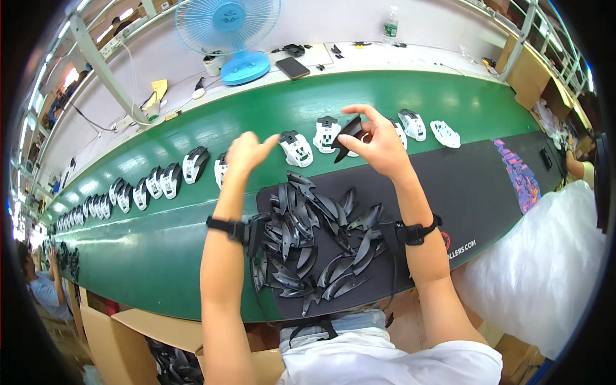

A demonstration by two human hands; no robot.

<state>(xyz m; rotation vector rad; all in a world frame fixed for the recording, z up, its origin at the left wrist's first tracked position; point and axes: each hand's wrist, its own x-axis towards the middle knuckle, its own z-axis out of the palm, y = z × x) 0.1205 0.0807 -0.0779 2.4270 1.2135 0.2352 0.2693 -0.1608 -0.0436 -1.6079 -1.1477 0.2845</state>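
Observation:
My right hand (380, 144) pinches a black curved plastic side piece (348, 137) between thumb and fingers, above the row of shells. My left hand (249, 153) hovers over the green belt, thumb apart from the fingers, with nothing visible in it; its fingertips are partly hidden. Close to it stand a white-and-black mouse shell (296, 149) and another shell (221, 171) partly covered by my wrist. A further mouse shell (326, 133) sits just left of the held piece. Between my forearms, a pile of black curved plastic pieces (301, 221) lies on a black mat (443, 186).
The green belt (160, 234) carries a long line of shells to the left. Behind it, a shelf holds a blue fan (246, 67), a phone (292, 68) and a bottle (390, 25). A plastic bag (532, 269) bulges at right; a cardboard box (109, 337) stands lower left. Other people sit at both sides.

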